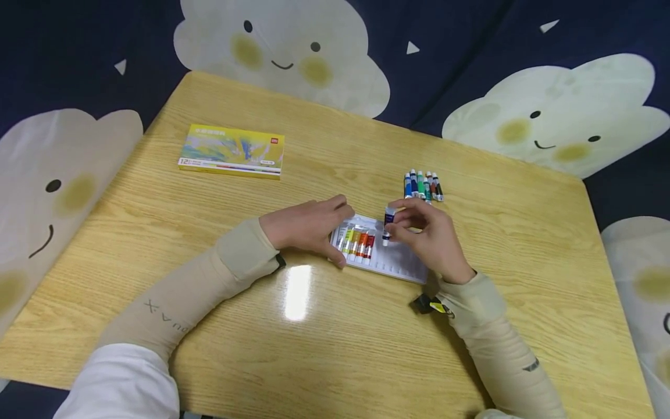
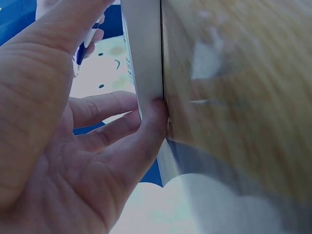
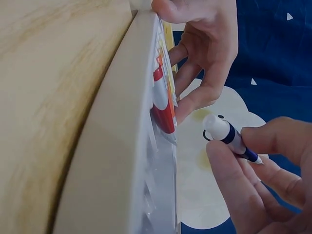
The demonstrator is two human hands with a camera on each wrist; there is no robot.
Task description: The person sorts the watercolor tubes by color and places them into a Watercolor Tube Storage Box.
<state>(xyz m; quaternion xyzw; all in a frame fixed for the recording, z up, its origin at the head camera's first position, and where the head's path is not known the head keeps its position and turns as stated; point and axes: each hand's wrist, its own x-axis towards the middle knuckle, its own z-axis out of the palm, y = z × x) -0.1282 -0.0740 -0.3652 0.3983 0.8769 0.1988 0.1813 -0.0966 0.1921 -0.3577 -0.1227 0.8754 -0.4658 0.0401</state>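
Observation:
A white slotted plastic tray [image 1: 395, 259] lies on the table with several paint tubes [image 1: 356, 244], clear, yellow, orange and red, side by side in its left half. My left hand [image 1: 314, 224] grips the tray's left end, thumb on the near edge and fingers towards the far edge; the left wrist view shows the thumb [image 2: 155, 114] pressed to the tray's side wall. Between thumb and fingers, my right hand [image 1: 434, 241] pinches a dark blue paint tube [image 1: 389, 220], white cap downward, over the tray's middle. In the right wrist view this tube [image 3: 236, 141] is apart from the tray.
Several more paint tubes [image 1: 421, 185], in blues, greens, brown and black, lie grouped behind the right hand. A yellow paint box [image 1: 232, 151] lies at the back left. Dark cloth with cloud prints [image 1: 282, 52] hangs behind the wooden table [image 1: 335, 349].

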